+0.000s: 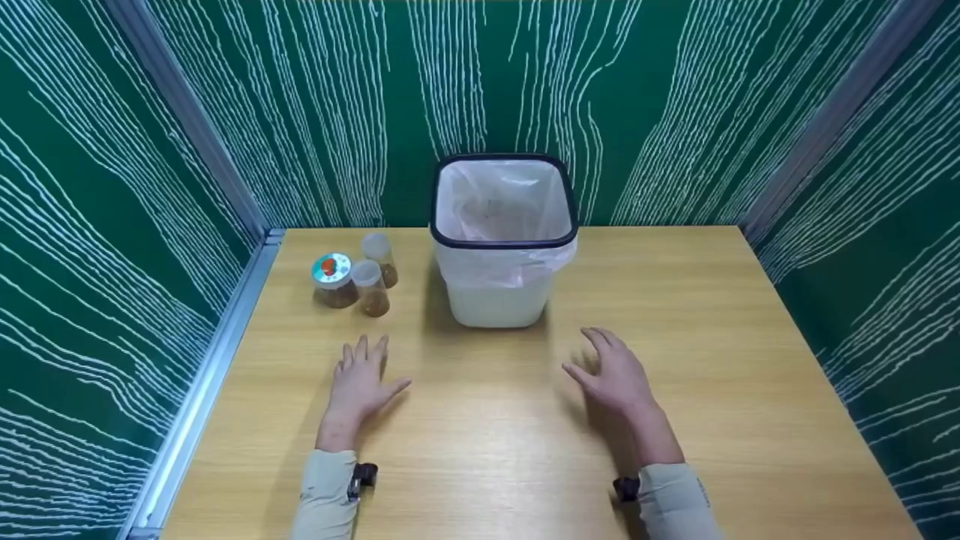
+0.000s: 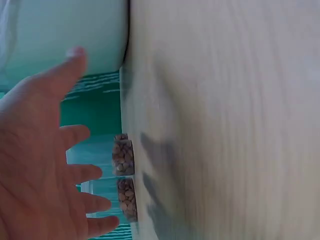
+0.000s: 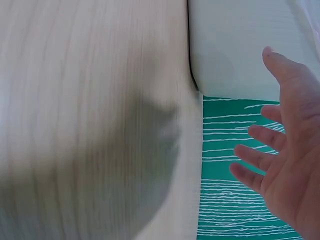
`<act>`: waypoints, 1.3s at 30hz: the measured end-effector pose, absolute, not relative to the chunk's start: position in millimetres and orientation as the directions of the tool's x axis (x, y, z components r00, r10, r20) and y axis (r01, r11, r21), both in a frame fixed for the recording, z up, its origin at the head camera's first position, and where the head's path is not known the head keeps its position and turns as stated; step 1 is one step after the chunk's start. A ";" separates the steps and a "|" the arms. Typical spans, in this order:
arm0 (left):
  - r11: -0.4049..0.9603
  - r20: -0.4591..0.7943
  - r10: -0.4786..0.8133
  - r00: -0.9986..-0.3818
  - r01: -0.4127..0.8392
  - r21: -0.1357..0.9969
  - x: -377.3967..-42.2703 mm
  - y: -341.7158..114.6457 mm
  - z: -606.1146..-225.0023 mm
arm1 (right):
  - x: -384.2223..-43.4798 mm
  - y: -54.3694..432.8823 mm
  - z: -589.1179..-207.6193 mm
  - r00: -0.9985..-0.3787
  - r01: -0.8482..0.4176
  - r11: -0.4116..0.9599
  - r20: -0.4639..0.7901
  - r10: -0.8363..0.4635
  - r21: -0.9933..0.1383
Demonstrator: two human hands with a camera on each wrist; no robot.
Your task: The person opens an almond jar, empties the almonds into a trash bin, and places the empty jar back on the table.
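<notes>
My left hand (image 1: 358, 385) hovers over the left part of the table with its fingers spread, holding nothing. Just beyond its fingertips stand two clear plastic containers, a nearer one (image 1: 370, 288) and a farther one (image 1: 380, 259), and a wider jar (image 1: 334, 280) with a printed lid. Small brown pieces (image 2: 126, 196) fill their lower parts in the left wrist view. My right hand (image 1: 617, 373), also empty with fingers apart, is above the table in front and to the right of a white bin (image 1: 499, 300). A thin plastic bag (image 1: 504, 199) lines the bin.
The wooden table (image 1: 480, 450) runs back to a green wall (image 1: 637, 105) with white wavy lines. Similar walls rise at both sides. A metal rail (image 1: 206, 382) follows the table's left edge. The bin has a black rim (image 1: 504, 244) and stands at the back middle.
</notes>
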State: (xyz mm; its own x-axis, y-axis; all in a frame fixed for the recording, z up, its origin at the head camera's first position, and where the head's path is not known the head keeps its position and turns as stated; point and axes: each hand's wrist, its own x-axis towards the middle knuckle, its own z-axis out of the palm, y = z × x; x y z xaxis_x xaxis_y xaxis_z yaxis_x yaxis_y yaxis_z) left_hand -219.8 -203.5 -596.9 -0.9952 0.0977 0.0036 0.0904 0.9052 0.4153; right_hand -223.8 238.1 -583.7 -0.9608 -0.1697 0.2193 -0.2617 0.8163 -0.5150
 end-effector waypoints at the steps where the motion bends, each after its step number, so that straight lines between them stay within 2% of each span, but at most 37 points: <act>1: 0.899 -0.007 0.102 -0.995 0.089 0.429 -221.0 -205.6 -596.0 | -224.0 236.6 -584.0 -0.961 -0.261 0.810 0.222 -0.166 -0.525; 7: 0.844 -0.070 0.102 -0.992 0.049 0.534 -229.4 -215.6 -593.6 | -222.6 227.4 -585.6 -0.969 -0.241 0.782 0.184 -0.163 -0.575; 11: 0.747 -0.090 0.095 -0.991 0.011 0.665 -237.9 -217.5 -591.5 | -223.0 221.7 -585.9 -0.974 -0.226 0.768 0.164 -0.159 -0.599; 18: 0.575 -0.092 -0.052 -0.994 -0.105 0.811 -249.5 -220.9 -590.6 | -225.5 212.9 -588.5 -0.969 -0.245 0.752 0.165 -0.182 -0.612; 29: 0.444 -0.044 -0.253 -0.967 -0.156 0.882 -266.2 -223.2 -603.4 | -218.7 193.0 -598.7 -0.958 -0.287 0.725 0.188 -0.217 -0.626; 39: 0.397 -0.049 -0.421 -0.906 -0.232 0.888 -289.2 -215.8 -610.9 | -210.8 170.8 -601.8 -0.966 -0.256 0.619 0.172 -0.194 -0.742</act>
